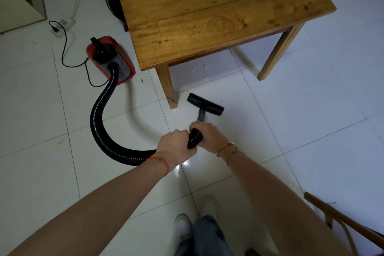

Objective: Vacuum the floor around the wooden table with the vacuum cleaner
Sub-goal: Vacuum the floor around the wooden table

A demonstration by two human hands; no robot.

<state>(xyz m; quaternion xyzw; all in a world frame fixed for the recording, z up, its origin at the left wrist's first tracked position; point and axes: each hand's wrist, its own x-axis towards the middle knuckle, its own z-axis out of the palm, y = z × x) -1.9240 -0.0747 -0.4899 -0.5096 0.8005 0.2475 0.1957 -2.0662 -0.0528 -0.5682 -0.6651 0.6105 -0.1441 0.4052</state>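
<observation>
A wooden table (pixel 218 12) stands on white floor tiles, its near-left leg (pixel 167 87) closest to me. The red vacuum cleaner body (pixel 112 58) sits on the floor left of the table. Its black ribbed hose (pixel 99 118) curves down and right to my hands. My left hand (pixel 176 147) grips the hose just behind its end. My right hand (pixel 209 135) holds the hose end where the short grey tube joins it. The black floor nozzle (pixel 205 103) rests flat on the tile just right of the near-left table leg.
A black power cord (pixel 64 48) runs from the vacuum to a white power strip (pixel 62 25) at the upper left. A pale cabinet (pixel 20 0) stands in the far left corner. A wooden chair frame (pixel 342 220) is at the lower right. My shoes (pixel 182 226) are at the bottom.
</observation>
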